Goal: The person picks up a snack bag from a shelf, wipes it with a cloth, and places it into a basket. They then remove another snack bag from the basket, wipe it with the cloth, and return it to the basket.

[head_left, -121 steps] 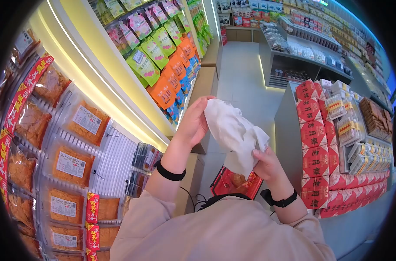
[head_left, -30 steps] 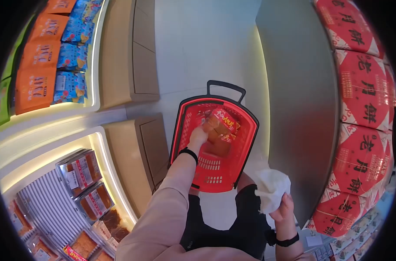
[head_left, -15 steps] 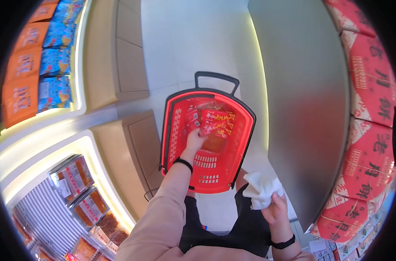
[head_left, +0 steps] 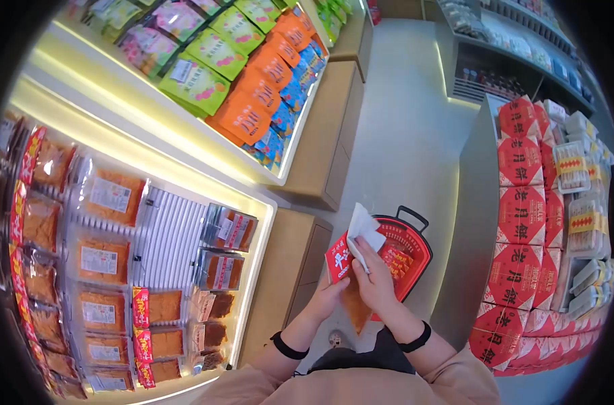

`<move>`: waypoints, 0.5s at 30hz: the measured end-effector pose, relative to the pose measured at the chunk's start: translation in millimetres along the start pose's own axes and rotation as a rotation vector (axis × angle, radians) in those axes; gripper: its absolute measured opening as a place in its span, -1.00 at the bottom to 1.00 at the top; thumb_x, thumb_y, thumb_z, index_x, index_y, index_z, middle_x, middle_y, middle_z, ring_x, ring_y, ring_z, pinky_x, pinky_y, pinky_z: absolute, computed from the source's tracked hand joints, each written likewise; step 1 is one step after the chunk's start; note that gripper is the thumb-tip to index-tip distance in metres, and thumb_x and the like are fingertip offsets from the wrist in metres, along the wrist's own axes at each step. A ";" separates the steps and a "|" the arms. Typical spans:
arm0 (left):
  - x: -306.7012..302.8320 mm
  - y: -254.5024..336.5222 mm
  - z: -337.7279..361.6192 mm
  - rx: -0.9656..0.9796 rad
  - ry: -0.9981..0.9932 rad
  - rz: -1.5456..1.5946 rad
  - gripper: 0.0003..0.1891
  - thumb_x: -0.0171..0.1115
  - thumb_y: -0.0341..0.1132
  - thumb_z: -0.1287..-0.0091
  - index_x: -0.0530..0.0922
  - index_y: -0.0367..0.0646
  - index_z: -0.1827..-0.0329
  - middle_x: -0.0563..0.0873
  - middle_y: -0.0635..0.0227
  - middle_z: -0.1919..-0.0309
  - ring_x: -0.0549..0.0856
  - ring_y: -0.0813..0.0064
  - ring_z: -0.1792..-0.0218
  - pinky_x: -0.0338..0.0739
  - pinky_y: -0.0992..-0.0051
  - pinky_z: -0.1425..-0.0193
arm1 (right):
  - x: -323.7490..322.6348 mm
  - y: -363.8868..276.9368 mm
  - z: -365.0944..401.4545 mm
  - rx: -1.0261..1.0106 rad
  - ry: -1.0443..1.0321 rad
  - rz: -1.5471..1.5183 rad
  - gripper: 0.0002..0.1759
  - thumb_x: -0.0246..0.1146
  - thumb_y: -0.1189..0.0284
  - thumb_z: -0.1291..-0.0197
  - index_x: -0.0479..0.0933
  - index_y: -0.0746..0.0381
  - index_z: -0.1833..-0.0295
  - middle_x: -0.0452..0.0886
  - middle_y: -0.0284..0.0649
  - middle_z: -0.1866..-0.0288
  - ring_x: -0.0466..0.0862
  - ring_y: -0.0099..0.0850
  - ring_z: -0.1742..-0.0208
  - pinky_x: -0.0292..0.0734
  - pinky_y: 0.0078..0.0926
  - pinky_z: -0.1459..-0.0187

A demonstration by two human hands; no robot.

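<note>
My left hand is closed on the edge of a flat food packet with a red printed header and a brown slab showing in its lower part. A crumpled white cloth is in my right hand, pressed against the packet's face. Both hands are in front of my body, left of and partly over the red shopping basket. Inside the basket lie red and yellow printed packets.
On the left, a lit shelf holds rows of clear-packed brown food. Orange bags and green bags fill the display above. Stacked red boxes stand on the right. Between them runs a pale floor aisle.
My left hand has come out of the basket with a packet. The cloth in my right hand has moved onto it. My view has turned left, showing more shelves.
</note>
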State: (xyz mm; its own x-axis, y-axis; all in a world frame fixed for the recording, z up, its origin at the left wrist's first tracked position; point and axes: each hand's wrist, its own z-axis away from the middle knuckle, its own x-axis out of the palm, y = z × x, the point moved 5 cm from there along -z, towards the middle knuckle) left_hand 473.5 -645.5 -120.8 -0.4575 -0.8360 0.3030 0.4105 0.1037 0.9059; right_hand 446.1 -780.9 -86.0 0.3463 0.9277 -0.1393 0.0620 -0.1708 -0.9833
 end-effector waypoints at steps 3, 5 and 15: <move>-26.5 12.4 25.4 0.042 -0.021 0.144 -0.38 0.06 -0.44 -0.39 0.11 -0.14 -0.51 0.32 0.24 -0.40 0.30 0.38 -0.43 0.27 0.32 -0.45 | 40.0 -41.4 20.5 -0.054 -0.114 -0.149 -0.56 0.04 0.39 -0.41 0.39 0.21 -0.37 0.35 0.04 -0.42 0.29 -0.05 -0.47 0.18 -0.24 -0.43; -35.5 47.7 66.1 0.203 0.006 0.252 -0.39 0.07 -0.37 -0.42 0.11 -0.16 -0.51 0.34 0.23 -0.39 0.35 0.37 -0.40 0.27 0.29 -0.44 | 73.5 -78.8 42.0 -0.166 -0.244 -0.098 -0.55 -0.03 0.35 -0.46 0.36 0.22 -0.39 0.31 0.05 -0.44 0.24 -0.08 -0.50 0.07 -0.25 -0.48; -157.6 95.2 290.2 0.457 0.234 0.435 -0.43 -0.06 -0.22 -0.53 0.07 -0.23 -0.53 0.26 0.23 -0.44 0.22 0.42 -0.45 0.06 0.39 -0.52 | 277.9 -204.0 176.4 -0.027 -0.682 -0.374 -0.41 -0.16 0.23 -0.53 0.10 0.34 -0.52 0.15 -0.07 -0.53 0.13 -0.34 -0.54 -0.01 -0.41 -0.48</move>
State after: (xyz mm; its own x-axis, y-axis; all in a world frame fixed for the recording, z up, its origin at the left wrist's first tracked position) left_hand 355.8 -347.5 3.4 -0.1217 -0.7560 0.6431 0.1197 0.6321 0.7656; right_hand 364.5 -429.7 55.3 -0.3541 0.9229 0.1515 0.0873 0.1939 -0.9771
